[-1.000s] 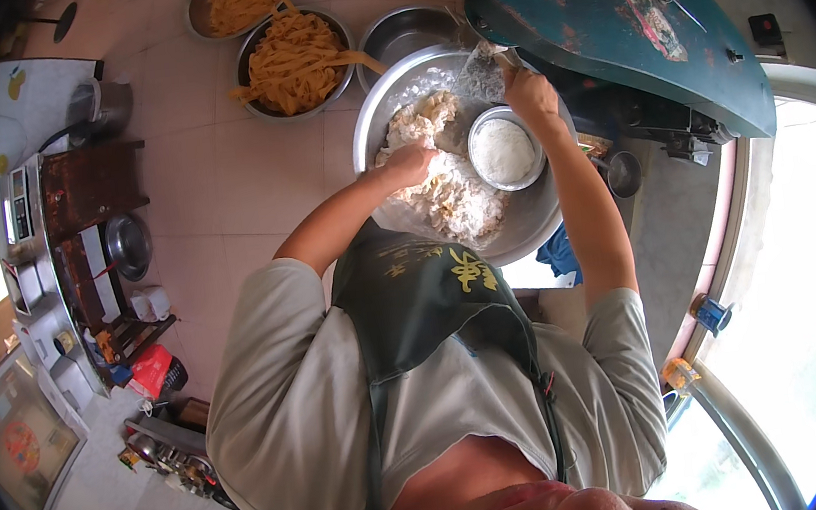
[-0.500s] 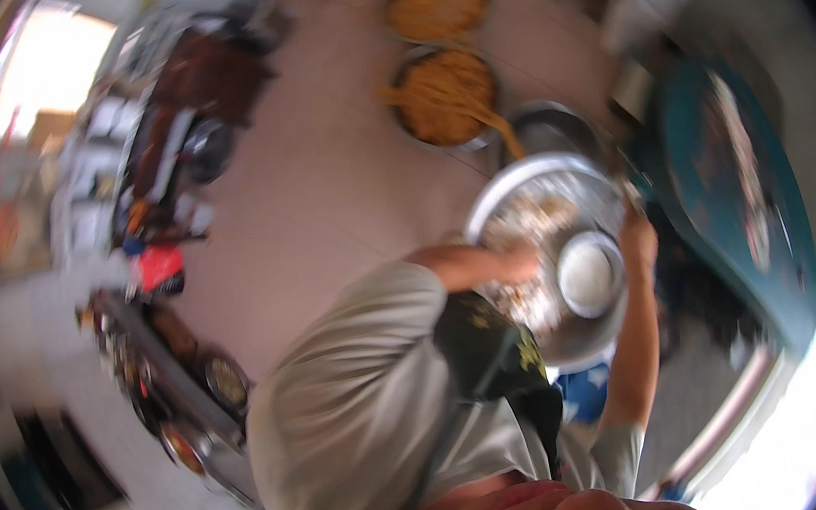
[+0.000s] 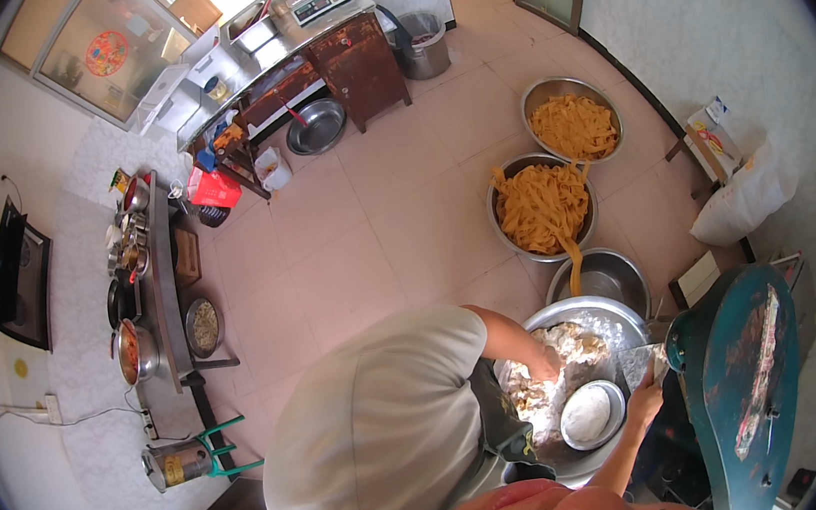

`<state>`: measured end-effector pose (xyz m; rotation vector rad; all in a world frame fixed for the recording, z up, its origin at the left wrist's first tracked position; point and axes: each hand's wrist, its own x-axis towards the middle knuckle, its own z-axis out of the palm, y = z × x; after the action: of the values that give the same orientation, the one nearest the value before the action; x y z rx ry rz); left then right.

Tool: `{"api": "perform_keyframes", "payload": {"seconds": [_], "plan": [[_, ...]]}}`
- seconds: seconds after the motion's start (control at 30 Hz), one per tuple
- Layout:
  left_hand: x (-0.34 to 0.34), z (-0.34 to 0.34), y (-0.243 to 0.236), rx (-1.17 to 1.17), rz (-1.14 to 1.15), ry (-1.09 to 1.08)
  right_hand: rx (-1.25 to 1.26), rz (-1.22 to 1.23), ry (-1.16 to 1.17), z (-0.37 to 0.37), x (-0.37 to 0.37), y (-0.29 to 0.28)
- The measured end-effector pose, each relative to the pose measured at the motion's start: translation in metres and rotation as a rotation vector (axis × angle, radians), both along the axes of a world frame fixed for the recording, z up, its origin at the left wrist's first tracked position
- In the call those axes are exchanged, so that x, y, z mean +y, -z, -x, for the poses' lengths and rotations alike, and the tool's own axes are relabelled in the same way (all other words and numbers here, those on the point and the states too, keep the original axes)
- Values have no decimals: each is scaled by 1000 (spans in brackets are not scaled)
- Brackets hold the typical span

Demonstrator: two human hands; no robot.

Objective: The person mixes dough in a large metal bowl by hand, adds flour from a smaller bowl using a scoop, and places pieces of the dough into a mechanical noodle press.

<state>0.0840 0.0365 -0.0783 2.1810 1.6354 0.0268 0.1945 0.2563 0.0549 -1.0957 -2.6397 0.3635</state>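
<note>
A wide metal basin (image 3: 627, 323) stands low in front of me, holding a crumbly floury dough mix (image 3: 535, 397). My left hand (image 3: 544, 364) reaches down into this mix at the basin's far side; its fingers are hidden there. At the basin's right rim my right hand (image 3: 650, 381) grips the pale handle of a flat metal scraper (image 3: 634, 362), its blade pointing left over the basin. Inside the basin, near my hands, rests a small metal bowl of white flour (image 3: 587, 414).
Green machine (image 3: 745, 388) stands close on my right. Beyond the basin sit an empty metal basin (image 3: 617, 281) and two bowls of wide yellow strips (image 3: 539, 210) (image 3: 575, 127). A white sack (image 3: 744, 197) leans by the right wall. Counters (image 3: 166, 283) line the left side.
The view has turned and steadied from a blur, so the floor things appear shifted right and the basin lower. My left hand stays in the mix, my right at the basin's right rim.
</note>
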Motion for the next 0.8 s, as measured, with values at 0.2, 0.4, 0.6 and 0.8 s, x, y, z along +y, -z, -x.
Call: {"api": "perform_keyframes", "payload": {"seconds": [0.2,0.4,0.6,0.8], "plan": [[-5,4,-2,-15,-47,3,128,-7,-21,4,10,3],[-8,9,3,-24,-86,-15,-272,75,165,8,6,5],[-9,18,-5,3,-125,-25,-316,75,53,3,16,25],[-12,23,0,20,-161,-82,-94,23,120,11,11,26]]}}
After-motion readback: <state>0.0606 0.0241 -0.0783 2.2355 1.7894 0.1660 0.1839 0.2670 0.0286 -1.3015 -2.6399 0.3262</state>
